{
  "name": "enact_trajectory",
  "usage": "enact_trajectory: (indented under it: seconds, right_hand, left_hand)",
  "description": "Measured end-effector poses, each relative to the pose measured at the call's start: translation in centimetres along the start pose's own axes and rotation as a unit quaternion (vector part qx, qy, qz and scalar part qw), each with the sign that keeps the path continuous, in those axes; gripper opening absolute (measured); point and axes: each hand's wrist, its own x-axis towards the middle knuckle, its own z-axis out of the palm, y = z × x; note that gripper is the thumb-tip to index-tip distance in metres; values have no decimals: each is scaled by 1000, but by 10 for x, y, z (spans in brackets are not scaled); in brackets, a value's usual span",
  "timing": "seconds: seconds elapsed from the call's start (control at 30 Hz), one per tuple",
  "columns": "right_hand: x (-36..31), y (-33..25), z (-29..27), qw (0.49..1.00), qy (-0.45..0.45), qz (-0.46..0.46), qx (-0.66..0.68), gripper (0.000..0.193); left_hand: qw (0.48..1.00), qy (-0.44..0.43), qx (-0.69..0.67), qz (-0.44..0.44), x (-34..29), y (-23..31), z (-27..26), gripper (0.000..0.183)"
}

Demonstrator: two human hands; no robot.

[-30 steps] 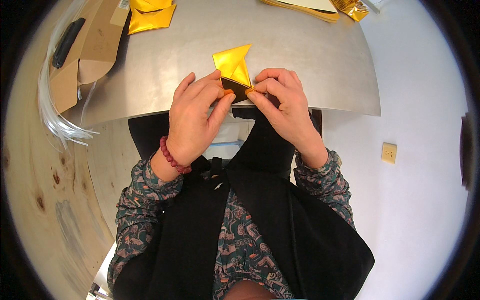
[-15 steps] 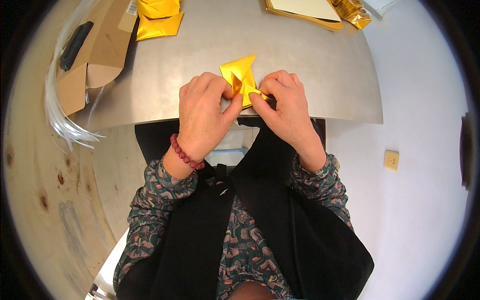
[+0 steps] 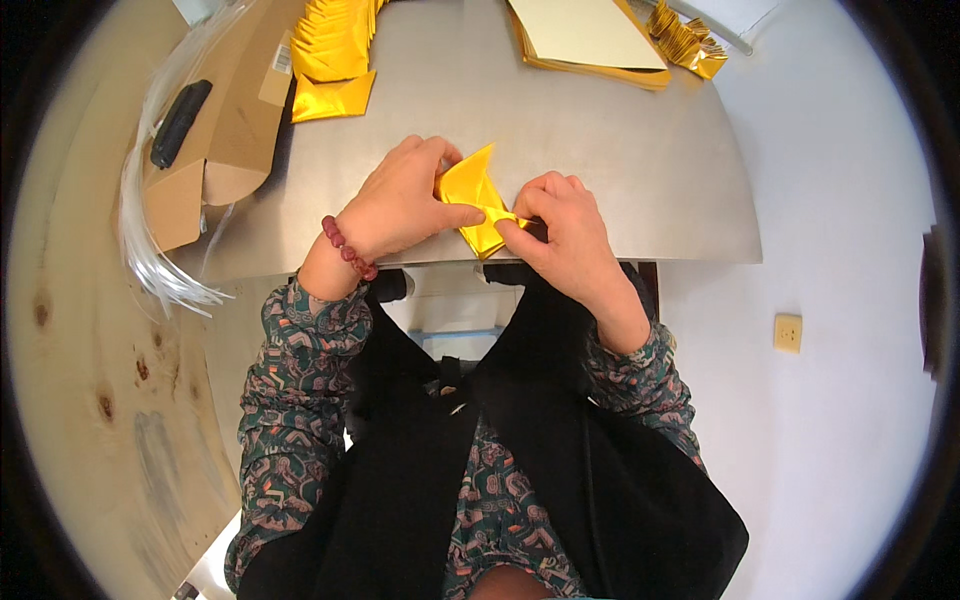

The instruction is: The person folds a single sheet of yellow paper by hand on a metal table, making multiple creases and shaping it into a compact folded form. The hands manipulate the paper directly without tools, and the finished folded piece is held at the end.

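Note:
Near the front edge of the metal table, a partly folded piece of shiny gold paper (image 3: 470,190) lies between my hands, one pointed flap standing up at its far side. My left hand (image 3: 405,200), with a dark red bead bracelet at its wrist, grips the paper's left side, thumb across the front and fingers behind. My right hand (image 3: 560,225) pinches a narrow right-hand corner between thumb and forefinger. The fingertips hide parts of the folds.
At the far left, a row of folded gold paper pieces (image 3: 335,45) overlaps beside an open cardboard box (image 3: 225,130). White plastic strands (image 3: 135,225) and a black object (image 3: 181,124) lie by the box. A sheet stack (image 3: 590,35) and gold bundle (image 3: 690,45) sit at the back right.
The view has shifted, so the table sits lower. My left hand has turned and spread more to the left around the paper. My right hand keeps its pinch on the corner.

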Motion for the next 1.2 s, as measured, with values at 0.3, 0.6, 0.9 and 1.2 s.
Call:
enact_trajectory:
  seconds: [0.3, 0.6, 0.9, 1.2]
  right_hand:
    - [57, 20, -29, 943, 86, 69, 314, 47]
    - [129, 54, -28, 894, -35, 57, 444, 24]
    - [128, 76, -15, 889, -53, 85, 448, 24]
    - [122, 79, -15, 891, -75, 76, 440, 21]
  left_hand:
    - [892, 68, -448, -6, 35, 9, -16, 40]
    - [855, 98, -509, -21, 86, -1, -23, 41]
    - [856, 30, -514, -47, 86, -12, -12, 37]
    - [853, 23, -517, -69, 77, -18, -7, 40]
